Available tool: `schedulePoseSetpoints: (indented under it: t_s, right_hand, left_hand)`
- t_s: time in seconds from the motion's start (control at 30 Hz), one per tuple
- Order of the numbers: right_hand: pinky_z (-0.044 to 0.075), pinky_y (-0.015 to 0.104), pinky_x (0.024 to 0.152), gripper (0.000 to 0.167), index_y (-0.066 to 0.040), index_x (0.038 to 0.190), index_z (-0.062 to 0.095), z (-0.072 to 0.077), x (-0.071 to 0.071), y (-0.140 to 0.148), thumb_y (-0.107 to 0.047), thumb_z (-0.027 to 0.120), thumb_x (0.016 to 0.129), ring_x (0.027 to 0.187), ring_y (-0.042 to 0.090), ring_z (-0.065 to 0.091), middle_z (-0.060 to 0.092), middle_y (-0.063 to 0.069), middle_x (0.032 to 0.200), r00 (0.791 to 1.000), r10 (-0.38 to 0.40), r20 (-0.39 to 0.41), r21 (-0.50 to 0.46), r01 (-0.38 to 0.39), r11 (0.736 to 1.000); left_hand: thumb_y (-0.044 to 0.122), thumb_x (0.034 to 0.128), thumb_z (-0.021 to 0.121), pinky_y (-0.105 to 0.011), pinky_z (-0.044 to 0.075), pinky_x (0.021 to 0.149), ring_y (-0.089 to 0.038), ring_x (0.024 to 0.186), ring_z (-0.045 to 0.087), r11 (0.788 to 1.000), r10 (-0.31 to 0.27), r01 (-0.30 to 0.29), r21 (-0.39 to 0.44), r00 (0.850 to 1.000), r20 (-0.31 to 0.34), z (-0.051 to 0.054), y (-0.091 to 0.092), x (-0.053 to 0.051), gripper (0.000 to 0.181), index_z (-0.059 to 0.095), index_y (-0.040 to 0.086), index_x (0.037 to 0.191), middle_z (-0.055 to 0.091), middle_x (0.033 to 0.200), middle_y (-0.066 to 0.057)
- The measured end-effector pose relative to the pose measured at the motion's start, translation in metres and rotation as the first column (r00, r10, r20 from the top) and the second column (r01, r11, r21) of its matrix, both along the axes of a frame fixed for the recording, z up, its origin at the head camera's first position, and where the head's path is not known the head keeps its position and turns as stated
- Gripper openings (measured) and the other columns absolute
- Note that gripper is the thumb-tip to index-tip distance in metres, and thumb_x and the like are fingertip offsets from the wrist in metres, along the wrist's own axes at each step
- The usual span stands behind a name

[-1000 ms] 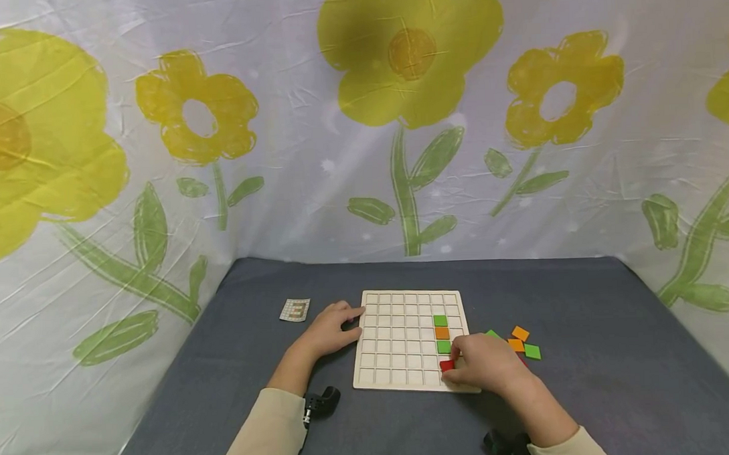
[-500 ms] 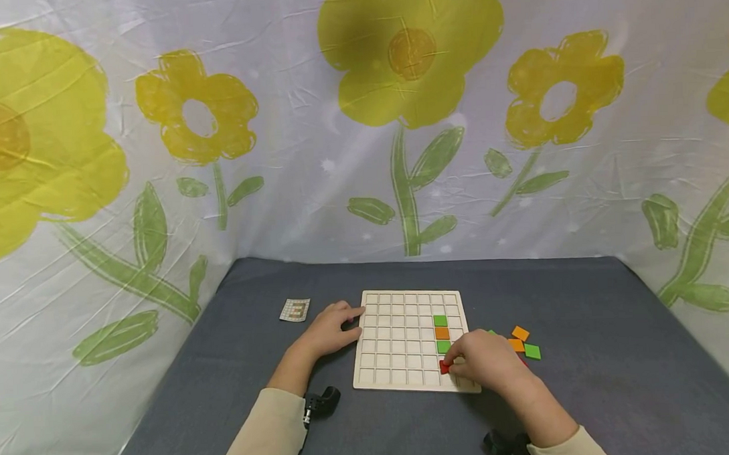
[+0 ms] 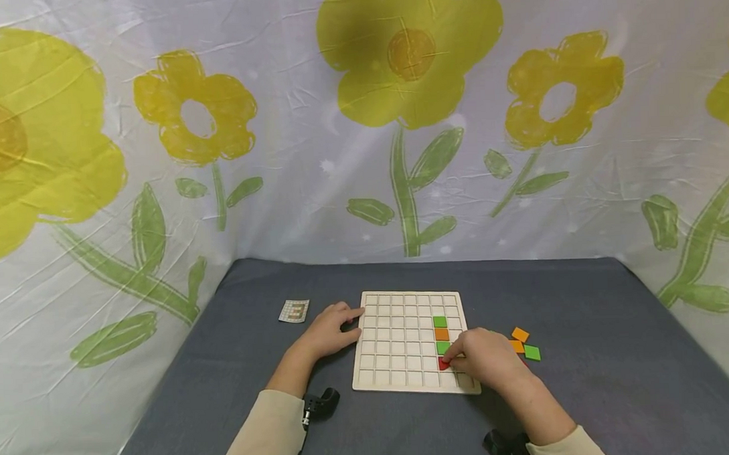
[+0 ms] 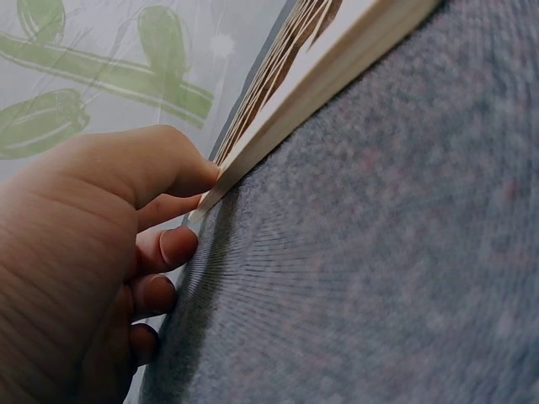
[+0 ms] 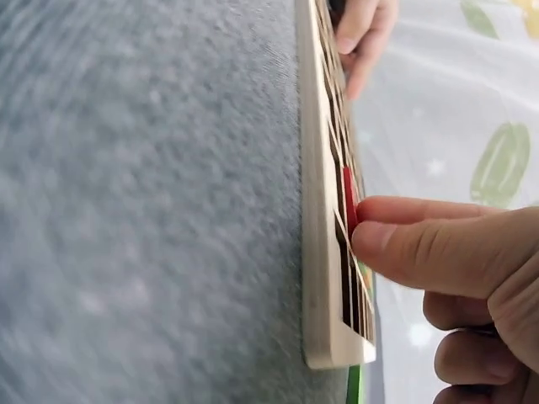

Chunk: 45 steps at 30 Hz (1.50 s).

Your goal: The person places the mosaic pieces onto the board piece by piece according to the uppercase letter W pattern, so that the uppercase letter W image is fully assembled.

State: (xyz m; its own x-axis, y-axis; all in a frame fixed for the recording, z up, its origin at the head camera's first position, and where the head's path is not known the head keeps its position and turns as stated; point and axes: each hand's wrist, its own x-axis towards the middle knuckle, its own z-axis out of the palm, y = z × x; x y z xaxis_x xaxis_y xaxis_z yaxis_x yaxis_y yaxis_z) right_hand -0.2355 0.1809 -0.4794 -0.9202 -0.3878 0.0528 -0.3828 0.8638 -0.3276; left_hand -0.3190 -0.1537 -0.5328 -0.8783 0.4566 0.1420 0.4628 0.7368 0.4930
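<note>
A pale wooden grid board [image 3: 397, 347] lies flat, with a green tile [image 3: 440, 322], an orange tile [image 3: 442, 334] and another green tile [image 3: 443, 347] in one column. Just below them is a red tile [image 3: 443, 363], pinched at its right side by thumb and index finger of my right hand [image 3: 488, 360]; the right wrist view shows those fingertips on the red tile [image 5: 349, 195], low in the grid. My left hand [image 3: 327, 332] touches the board's left edge with thumb and index finger, the other fingers loosely bent in the left wrist view.
Loose tiles lie right of the board, among them an orange one [image 3: 520, 334] and a green one [image 3: 532, 353], some partly behind the right hand. A small printed grid card [image 3: 294, 311] lies left of the board. Flowered cloth [image 3: 291, 210] hangs behind the table.
The red tile has shifted slightly away from me, closer to the green tile above it, and sits straighter. My right hand moved a little with it; my left hand stayed on the board's edge.
</note>
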Motion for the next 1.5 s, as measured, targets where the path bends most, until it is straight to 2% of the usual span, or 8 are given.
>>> schedulePoseSetpoints:
  t_s: [0.37,0.6,0.73,0.83,1.0,1.1,1.3,1.5]
  right_hand:
    - [0.051,0.035,0.063,0.019,-0.017,0.111,0.082,0.019,-0.007,0.05,-0.02,0.076,0.093,0.082,0.017,0.065,0.074,0.005,0.106,0.991,-0.113,0.069,-0.078,0.118,0.99]
    - [0.044,0.037,0.06,0.027,-0.008,0.122,0.077,0.022,-0.014,0.092,-0.018,0.069,0.098,0.069,0.018,0.056,0.07,0.005,0.095,0.956,-0.168,0.24,-0.15,0.208,0.967]
    - [0.05,0.041,0.066,0.028,-0.006,0.121,0.077,0.019,-0.017,0.105,-0.017,0.071,0.096,0.078,0.02,0.062,0.07,0.009,0.099,0.937,-0.197,0.289,-0.138,0.245,0.96]
    - [0.052,0.042,0.07,0.032,-0.005,0.123,0.075,0.015,-0.02,0.108,-0.019,0.073,0.094,0.083,0.02,0.062,0.071,0.012,0.107,0.941,-0.197,0.275,-0.115,0.235,0.965]
    - [0.04,0.036,0.057,0.041,-0.005,0.134,0.069,0.003,-0.024,0.098,-0.015,0.069,0.095,0.06,0.017,0.046,0.055,0.002,0.072,0.957,-0.148,0.251,-0.098,0.177,0.979]
    - [0.034,0.034,0.054,0.04,-0.008,0.135,0.07,-0.002,-0.027,0.091,-0.01,0.064,0.095,0.054,0.016,0.039,0.044,0.0,0.063,0.96,-0.144,0.239,-0.079,0.168,0.983]
    - [0.037,0.035,0.059,0.036,-0.008,0.13,0.073,-0.004,-0.029,0.086,-0.006,0.065,0.094,0.064,0.019,0.048,0.06,0.002,0.08,0.963,-0.173,0.208,-0.009,0.178,0.984]
    - [0.041,0.037,0.062,0.032,-0.006,0.126,0.073,-0.003,-0.028,0.085,-0.006,0.068,0.094,0.069,0.019,0.05,0.062,0.002,0.085,0.965,-0.174,0.197,-0.002,0.178,0.984]
  left_hand:
    - [0.023,0.1001,0.065,-0.039,0.034,0.075,-0.016,0.084,0.039,1.0,-0.019,0.019,0.01,1.0,-0.008,-0.001,0.004,0.003,0.049,0.059,0.01,0.147,0.048,0.096,0.004]
    - [0.024,0.0996,0.065,-0.039,0.035,0.074,-0.016,0.084,0.04,1.0,-0.016,0.016,0.002,1.0,-0.01,0.001,0.003,0.001,0.049,0.06,0.011,0.147,0.049,0.096,0.004]
    - [0.024,0.0994,0.065,-0.039,0.035,0.075,-0.016,0.085,0.04,1.0,-0.011,0.011,-0.002,1.0,-0.008,0.0,0.003,0.001,0.049,0.06,0.011,0.146,0.049,0.096,0.005]
    - [0.023,0.0995,0.065,-0.039,0.034,0.075,-0.016,0.085,0.04,1.0,-0.008,0.008,-0.004,1.0,0.001,0.002,0.003,0.001,0.049,0.06,0.011,0.147,0.049,0.096,0.004]
    - [0.023,0.0997,0.065,-0.039,0.034,0.074,-0.016,0.084,0.039,1.0,-0.011,0.011,-0.005,1.0,0.0,0.003,0.001,0.001,0.049,0.059,0.011,0.147,0.048,0.096,0.004]
    - [0.023,0.0998,0.065,-0.038,0.034,0.075,-0.016,0.084,0.039,1.0,-0.012,0.012,-0.005,1.0,0.0,0.003,0.001,0.001,0.049,0.059,0.01,0.147,0.048,0.096,0.004]
    - [0.024,0.0996,0.065,-0.038,0.035,0.075,-0.016,0.084,0.039,1.0,-0.011,0.011,-0.01,1.0,0.0,0.003,0.001,0.001,0.049,0.059,0.011,0.147,0.048,0.096,0.004]
    - [0.023,0.0994,0.065,-0.038,0.034,0.075,-0.016,0.084,0.039,1.0,-0.018,0.018,0.001,1.0,-0.008,0.001,0.0,0.001,0.049,0.06,0.01,0.146,0.048,0.096,0.004]
